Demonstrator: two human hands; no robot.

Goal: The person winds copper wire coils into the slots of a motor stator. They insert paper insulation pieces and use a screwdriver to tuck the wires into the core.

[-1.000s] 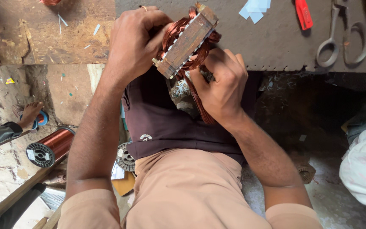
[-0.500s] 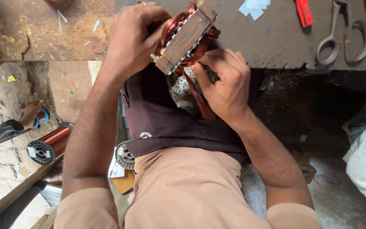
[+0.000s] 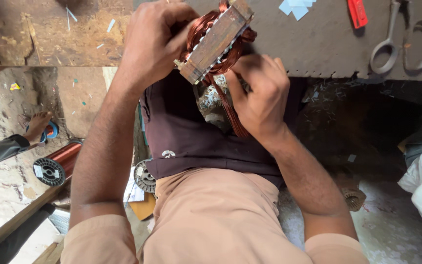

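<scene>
- Motor core (image 3: 216,41) wound with copper wire, tilted, held above the lap at the worktop (image 3: 318,49) edge.
- Left hand (image 3: 155,46) grips its left side.
- Right hand (image 3: 260,95) pinches the wire strands beneath it.
- Copper wire spool (image 3: 57,164) lies on the floor.
- Scissors (image 3: 404,36) rest farther off on the worktop.
</scene>
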